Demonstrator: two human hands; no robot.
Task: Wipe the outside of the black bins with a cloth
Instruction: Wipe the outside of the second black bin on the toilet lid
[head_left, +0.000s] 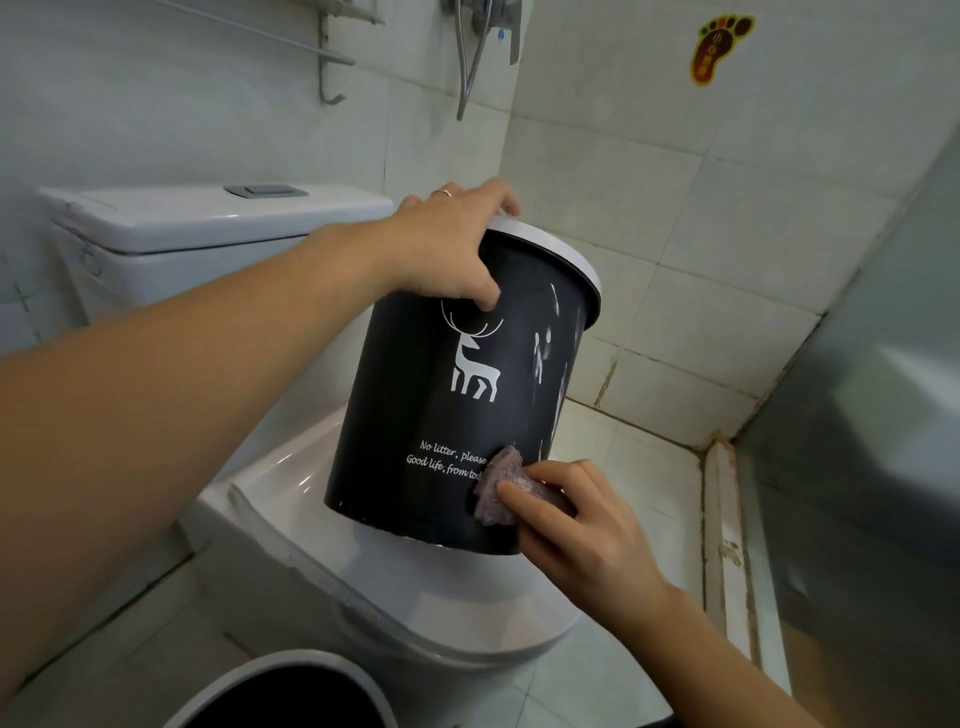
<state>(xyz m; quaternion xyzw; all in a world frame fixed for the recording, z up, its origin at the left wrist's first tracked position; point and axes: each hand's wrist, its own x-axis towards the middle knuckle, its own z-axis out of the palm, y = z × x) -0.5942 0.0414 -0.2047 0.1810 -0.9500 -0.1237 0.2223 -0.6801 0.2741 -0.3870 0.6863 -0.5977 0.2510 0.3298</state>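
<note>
While the black bin (457, 395) stands tilted on the closed toilet lid (363, 582), the left hand (447, 249) curls its fingers over the white rim (550, 244), and the right hand (576, 525) pinches a crumpled cloth (501, 486) against the bin's lower side.

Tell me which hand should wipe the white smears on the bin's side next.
Right. The right hand already presses the cloth on the black bin just below the white smears. The left hand grips the rim, steadying the tilted bin on the toilet lid.
</note>
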